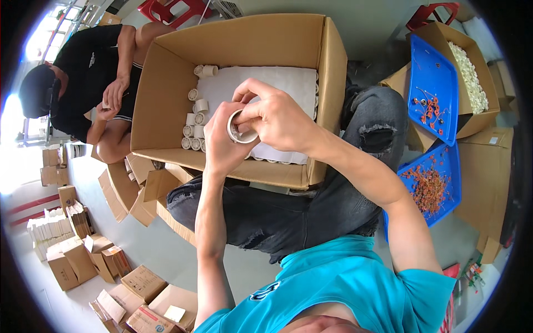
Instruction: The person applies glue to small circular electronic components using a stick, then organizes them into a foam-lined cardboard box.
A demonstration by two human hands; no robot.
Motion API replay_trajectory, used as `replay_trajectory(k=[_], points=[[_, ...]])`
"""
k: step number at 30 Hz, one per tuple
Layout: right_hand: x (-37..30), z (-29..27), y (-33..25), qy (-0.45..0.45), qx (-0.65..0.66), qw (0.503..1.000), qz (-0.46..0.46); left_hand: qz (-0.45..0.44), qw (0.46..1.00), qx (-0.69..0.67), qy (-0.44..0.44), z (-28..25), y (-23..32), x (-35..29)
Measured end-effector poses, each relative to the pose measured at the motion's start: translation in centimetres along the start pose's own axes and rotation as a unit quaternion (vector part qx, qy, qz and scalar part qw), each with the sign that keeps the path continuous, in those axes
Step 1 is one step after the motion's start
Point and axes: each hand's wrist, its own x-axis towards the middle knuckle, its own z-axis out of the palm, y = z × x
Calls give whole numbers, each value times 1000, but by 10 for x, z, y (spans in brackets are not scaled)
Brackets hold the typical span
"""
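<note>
My left hand (220, 141) is wrapped round a short white hollow cylinder (244, 140), its open end facing up toward me. The fingers of my right hand (277, 117) are bent together and reach into that opening; whatever they pinch inside is hidden. Both hands are over a large open cardboard box (250, 41). Inside it, a white sheet (283, 83) covers much of the contents. Several similar white cylinders (194, 131) stand or lie along the left side, and one (210, 70) lies on its side near the far left corner.
Two blue trays, one (430, 72) above the other (454, 191), hold small orange-red wired parts at the right. Behind them is a carton of white pieces (466, 77). At the left, a person in black (91, 61) works with both hands. Cardboard boxes (144, 283) sit lower left.
</note>
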Motion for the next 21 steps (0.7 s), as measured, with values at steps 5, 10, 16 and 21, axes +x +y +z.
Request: replay_trajectory(k=[5, 10, 16, 21], points=[[0, 0, 2, -6, 9, 1000, 0, 62, 997, 39, 2, -1, -2, 1], [-1, 2, 0, -9, -57, 998, -30, 12, 1000, -8, -22, -3, -1, -1], [2, -3, 8, -35, -21, 999, 10, -8, 1000, -2, -28, 2, -6, 0], [25, -48, 6, -93, 52, 991, 78, -69, 997, -24, -24, 2, 10, 29]])
